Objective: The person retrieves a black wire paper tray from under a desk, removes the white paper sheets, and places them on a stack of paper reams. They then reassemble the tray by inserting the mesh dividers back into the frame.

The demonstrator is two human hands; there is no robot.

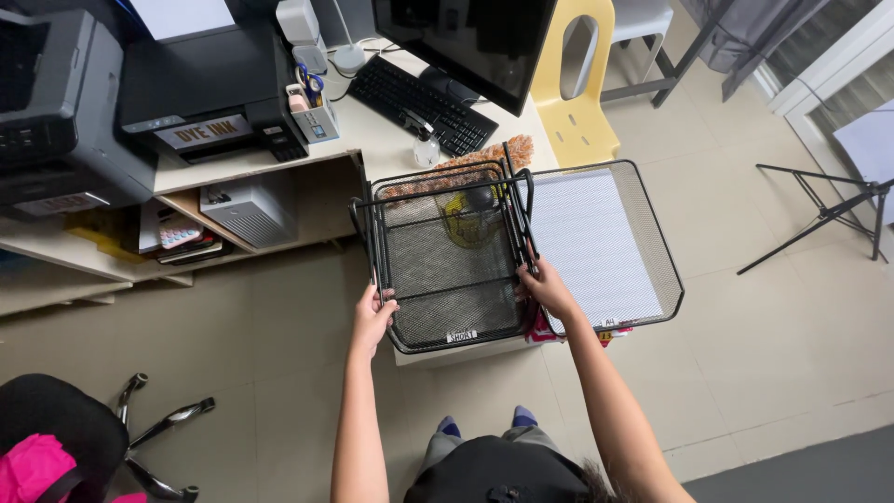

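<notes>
A black wire-mesh stacked paper tray (447, 265) rests on the front corner of a cream desk (377, 140). My left hand (372, 317) grips its left frame near the front. Over on the tray's right frame my right hand (547, 287) holds on, where a second mesh tray (643, 224) lined with white paper sits beside it, jutting past the desk edge. Through the mesh I see a yellow item and a dark mouse underneath.
A monitor (475, 42), black keyboard (414, 93) and small spray bottle (426, 149) stand behind the trays. Two printers (205, 88) sit at the left over a shelf. A yellow chair (577, 93), a black tripod stand (829, 210) and an office chair base (158, 433) surround me.
</notes>
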